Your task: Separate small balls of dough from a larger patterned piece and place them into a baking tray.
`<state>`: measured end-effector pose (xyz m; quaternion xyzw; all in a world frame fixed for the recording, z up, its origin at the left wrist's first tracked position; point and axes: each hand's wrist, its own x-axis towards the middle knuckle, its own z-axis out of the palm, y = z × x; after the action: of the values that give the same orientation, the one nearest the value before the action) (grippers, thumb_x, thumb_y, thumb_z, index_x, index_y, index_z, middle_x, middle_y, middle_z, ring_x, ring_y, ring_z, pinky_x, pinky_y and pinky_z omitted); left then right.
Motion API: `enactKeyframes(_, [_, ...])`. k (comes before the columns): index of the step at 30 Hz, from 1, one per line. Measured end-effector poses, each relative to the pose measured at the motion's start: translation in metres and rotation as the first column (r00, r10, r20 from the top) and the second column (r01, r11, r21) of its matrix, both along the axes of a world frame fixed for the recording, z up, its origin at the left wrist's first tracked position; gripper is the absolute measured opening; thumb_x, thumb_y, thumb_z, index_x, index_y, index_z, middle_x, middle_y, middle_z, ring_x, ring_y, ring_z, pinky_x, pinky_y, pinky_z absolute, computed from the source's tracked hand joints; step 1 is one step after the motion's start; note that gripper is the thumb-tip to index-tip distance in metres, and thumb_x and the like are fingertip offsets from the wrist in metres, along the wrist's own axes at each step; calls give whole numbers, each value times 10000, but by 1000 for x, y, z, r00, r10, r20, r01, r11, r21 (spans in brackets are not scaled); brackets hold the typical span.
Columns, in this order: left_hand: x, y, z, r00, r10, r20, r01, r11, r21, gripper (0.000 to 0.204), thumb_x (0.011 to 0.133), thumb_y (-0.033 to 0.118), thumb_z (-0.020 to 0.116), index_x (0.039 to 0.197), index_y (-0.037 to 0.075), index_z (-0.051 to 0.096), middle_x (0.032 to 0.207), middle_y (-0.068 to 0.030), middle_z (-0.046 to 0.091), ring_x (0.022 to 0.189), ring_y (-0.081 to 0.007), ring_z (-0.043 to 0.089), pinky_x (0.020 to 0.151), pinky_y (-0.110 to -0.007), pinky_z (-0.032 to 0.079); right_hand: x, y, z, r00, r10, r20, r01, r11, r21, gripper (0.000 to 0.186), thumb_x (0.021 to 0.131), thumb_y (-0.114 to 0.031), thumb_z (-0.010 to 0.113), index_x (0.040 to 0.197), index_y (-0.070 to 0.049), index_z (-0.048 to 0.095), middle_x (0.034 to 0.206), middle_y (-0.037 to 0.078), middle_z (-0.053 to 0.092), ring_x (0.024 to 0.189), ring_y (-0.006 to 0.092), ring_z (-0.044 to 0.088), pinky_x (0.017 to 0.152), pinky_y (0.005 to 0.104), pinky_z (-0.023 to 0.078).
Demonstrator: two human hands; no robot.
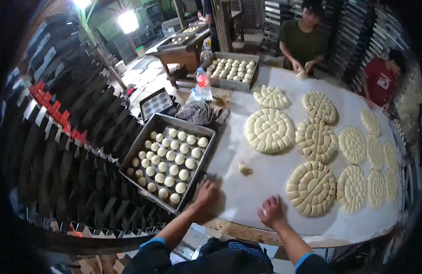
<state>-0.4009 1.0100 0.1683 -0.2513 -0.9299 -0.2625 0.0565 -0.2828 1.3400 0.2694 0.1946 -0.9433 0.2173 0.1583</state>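
Note:
My left hand (206, 194) is down on the white-covered table (234, 201), right beside the near right edge of a metal tray (210, 150). Its fingers are curled, and whatever lies under them is hidden. Further right, near the table's front edge, my right hand (271, 213) is cupped over a pale bit that looks like a dough ball, mostly covered by the fingers. Rows of round dough balls (174, 170) fill the tray. Beyond my hands lies a small dough lump (245, 169) with a brownish side. A scored dough round (312, 188) sits right of my right hand.
More cut dough rounds (269, 130) spread over the table's right side. Another filled tray (253, 75), a bottle (202, 78) and a dark cloth (199, 113) are at the far left. A person (304, 41) handles dough across the table; another person (383, 80) is at far right.

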Motion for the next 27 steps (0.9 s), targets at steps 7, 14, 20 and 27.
enactKeyframes(7, [38, 112, 93, 996, -89, -22, 91, 987, 135, 201, 799, 184, 676, 954, 72, 612, 904, -131, 577, 938, -338, 533, 837, -438, 408, 0, -66, -31, 995, 86, 54, -82, 994, -68, 362, 727, -208, 645, 982, 49, 624, 954, 206, 580, 1036, 374, 535, 1050, 524, 374])
enactKeyframes(14, [-3, 35, 36, 987, 123, 107, -162, 808, 566, 169, 776, 137, 626, 942, 107, 617, 933, -110, 602, 953, -327, 565, 891, -426, 439, -56, 21, -25, 987, 158, 14, -158, 987, -16, 176, 803, -162, 588, 838, 11, 588, 897, 183, 584, 903, 356, 558, 1050, 537, 382])
enactKeyframes(20, [-5, 108, 79, 996, 88, -23, -83, 984, 159, 163, 758, 90, 645, 916, 115, 613, 905, -73, 601, 915, -311, 567, 823, -412, 456, -48, -56, -39, 999, 20, 26, -17, 996, -90, 157, 804, -161, 594, 857, -14, 584, 926, 179, 583, 987, 362, 548, 1046, 528, 394])
enactKeyframes(27, [8, 11, 98, 987, -137, 83, 137, 991, 14, 97, 846, 102, 648, 940, 121, 637, 1001, -83, 631, 972, -310, 592, 860, -419, 459, -55, 21, -25, 997, 58, 49, -54, 997, -62, 103, 773, -76, 602, 840, -7, 566, 908, 182, 556, 971, 408, 523, 1009, 539, 389])
